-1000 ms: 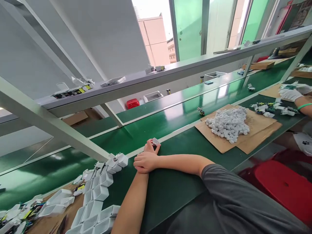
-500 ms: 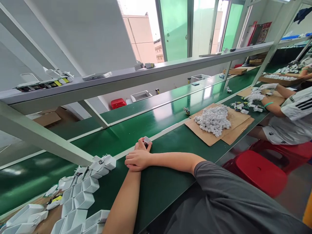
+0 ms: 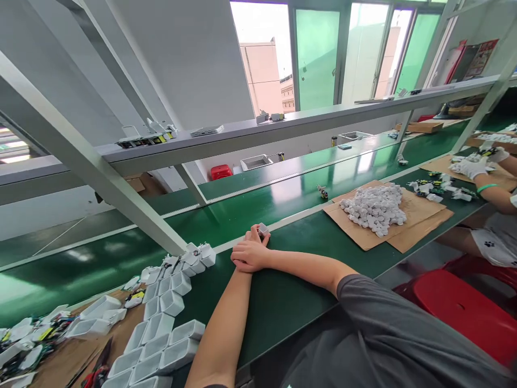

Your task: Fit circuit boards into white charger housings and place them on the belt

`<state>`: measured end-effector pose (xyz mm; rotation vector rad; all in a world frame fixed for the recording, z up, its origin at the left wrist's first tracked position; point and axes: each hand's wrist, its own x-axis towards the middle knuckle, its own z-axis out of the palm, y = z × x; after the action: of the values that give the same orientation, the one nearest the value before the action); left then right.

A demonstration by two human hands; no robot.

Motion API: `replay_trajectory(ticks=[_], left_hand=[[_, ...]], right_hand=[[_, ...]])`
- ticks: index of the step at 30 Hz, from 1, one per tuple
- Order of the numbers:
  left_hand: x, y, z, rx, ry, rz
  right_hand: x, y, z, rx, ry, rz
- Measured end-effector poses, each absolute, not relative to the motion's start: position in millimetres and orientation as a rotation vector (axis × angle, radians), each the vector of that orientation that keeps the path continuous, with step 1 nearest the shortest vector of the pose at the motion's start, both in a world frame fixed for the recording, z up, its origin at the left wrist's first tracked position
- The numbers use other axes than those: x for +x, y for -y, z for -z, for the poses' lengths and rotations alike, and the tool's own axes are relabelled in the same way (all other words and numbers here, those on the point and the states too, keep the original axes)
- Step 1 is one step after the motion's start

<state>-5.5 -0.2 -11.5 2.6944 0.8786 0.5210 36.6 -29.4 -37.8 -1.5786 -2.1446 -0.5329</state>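
Note:
My left hand (image 3: 253, 235) rests on the green bench with its fingers closed round a small white plastic housing (image 3: 263, 230). Across its wrist lies my right hand (image 3: 249, 255), its fingers bent together over the left wrist; whether anything is under them is hidden. Left of my hands, rows of white open housings (image 3: 171, 303) stand along the bench. To the right, a pile of small white parts (image 3: 375, 207) sits on cardboard sheets (image 3: 420, 229).
A slanted shelf post (image 3: 133, 207) rises left of my hands. Scissors (image 3: 100, 364) and loose boards lie at the lower left. At the right, a person's gloved hands (image 3: 470, 167) handle parts beside a red stool (image 3: 460, 307).
The view has turned left, so the bench things appear further right and more of the left bench shows. My hands keep their crossed pose with the housing.

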Motion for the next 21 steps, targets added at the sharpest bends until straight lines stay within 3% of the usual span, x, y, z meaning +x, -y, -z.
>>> replay_trajectory(ticks=[16,21], left_hand=[[3.6,-22.2,52.9,2.602,-0.819,-0.578],[3.5,-46.6,59.5,2.546,-0.559,-0.581]], right_hand=[[40.5,36.0,35.9,-1.446,2.211,0.432],[97.9,66.6,32.2,-1.510,2.140,0.436]])
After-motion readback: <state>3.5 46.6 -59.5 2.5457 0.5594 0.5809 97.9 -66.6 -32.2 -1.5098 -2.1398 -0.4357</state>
